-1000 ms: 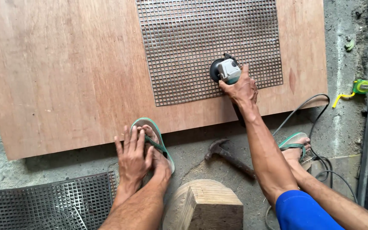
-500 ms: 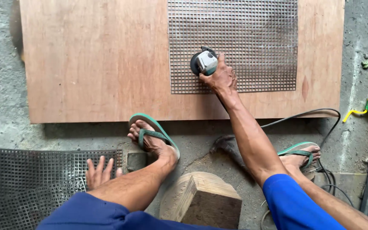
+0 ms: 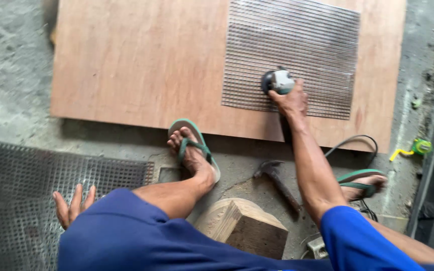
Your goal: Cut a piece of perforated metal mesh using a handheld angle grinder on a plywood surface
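Right hand: the right hand (image 3: 291, 100) is gripping the angle grinder (image 3: 277, 81), fingers wrapped around its body, arm stretched forward.
Angle grinder: it is sitting on the lower edge of the wire mesh sheet (image 3: 297, 50), its grey head pointing away from the person.
Wire mesh sheet: it is lying flat on the plywood board (image 3: 141, 60), toward the board's right side.
Left hand: the left hand (image 3: 71, 205) is lying released, fingers spread, over the dark perforated metal sheet (image 3: 36, 175) on the floor at the left; whether it is pressing on it I cannot tell.
Feet: the left foot in a green sandal (image 3: 193, 148) is resting at the board's near edge; the right sandal (image 3: 360, 181) is lying beside the black cable (image 3: 350, 143).
Nearby: a hammer (image 3: 276, 180) is lying on the concrete floor (image 3: 11, 65) between the legs, a wooden block (image 3: 242, 228) is standing just below it, and a green tape measure (image 3: 418, 147) is lying at the far right.
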